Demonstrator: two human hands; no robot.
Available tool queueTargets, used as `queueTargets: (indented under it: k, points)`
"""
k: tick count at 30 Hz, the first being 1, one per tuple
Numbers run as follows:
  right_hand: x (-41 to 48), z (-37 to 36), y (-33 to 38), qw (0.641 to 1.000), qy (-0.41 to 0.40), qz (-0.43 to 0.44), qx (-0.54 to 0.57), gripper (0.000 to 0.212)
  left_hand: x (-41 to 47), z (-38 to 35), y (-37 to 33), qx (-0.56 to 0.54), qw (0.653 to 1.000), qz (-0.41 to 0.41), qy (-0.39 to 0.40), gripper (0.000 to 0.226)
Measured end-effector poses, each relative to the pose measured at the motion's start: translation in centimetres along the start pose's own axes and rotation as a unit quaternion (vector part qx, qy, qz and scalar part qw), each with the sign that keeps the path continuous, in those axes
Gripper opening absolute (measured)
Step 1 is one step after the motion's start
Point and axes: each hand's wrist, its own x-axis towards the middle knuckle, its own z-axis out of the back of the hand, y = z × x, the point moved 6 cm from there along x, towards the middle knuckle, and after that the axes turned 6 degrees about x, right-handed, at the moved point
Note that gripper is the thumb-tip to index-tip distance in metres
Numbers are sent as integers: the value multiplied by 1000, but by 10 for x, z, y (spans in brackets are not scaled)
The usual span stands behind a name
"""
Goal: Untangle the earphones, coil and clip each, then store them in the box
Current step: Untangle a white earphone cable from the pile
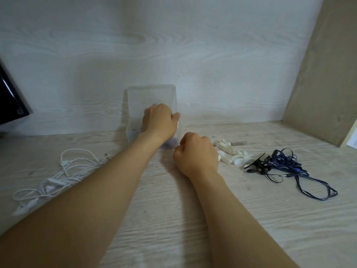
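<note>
Box (133, 132) at twelve o'clock on your counter (173, 219), left grip (159, 120) dipped inside, fingers hidden, so I cannot tell its state. Right grip (195, 153) curled together, nothing showing. White earphones (63, 171) at nine, blue earphones (286, 163) at three, clips (229, 151) at two.

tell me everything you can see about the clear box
The box looks like frosted, translucent plastic, rectangular, with its lid open and standing upright against the wall. It sits at the back of the table, near the middle. The left hand reaches into it, thumb by the right rim and fingers hidden. A small dark speck shows inside.
</note>
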Motion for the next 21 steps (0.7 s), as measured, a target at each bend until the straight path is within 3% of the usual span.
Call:
queueTargets:
  k: [3,8,13,15,18,21]
  points:
    - [-1,0,1,1000,2,3,-7,18,-14,6,-2,67,997,-17,25,48]
    - [-7,3,9,1000,9,20,-19,21,-33,6,6,113,976,-68,176,43]
    - [-18,5,29,994,13,93,-58,22,-59,36,17,77,983,-127,105,35]
    - [-26,7,44,987,8,143,-73,22,-69,48,24,66,982,-137,111,34]
    - [-48,4,80,968,6,236,-81,36,-86,69,47,54,981,-130,132,33]
    - [-64,-2,107,959,12,275,-72,50,-96,88,73,24,988,-109,110,37]
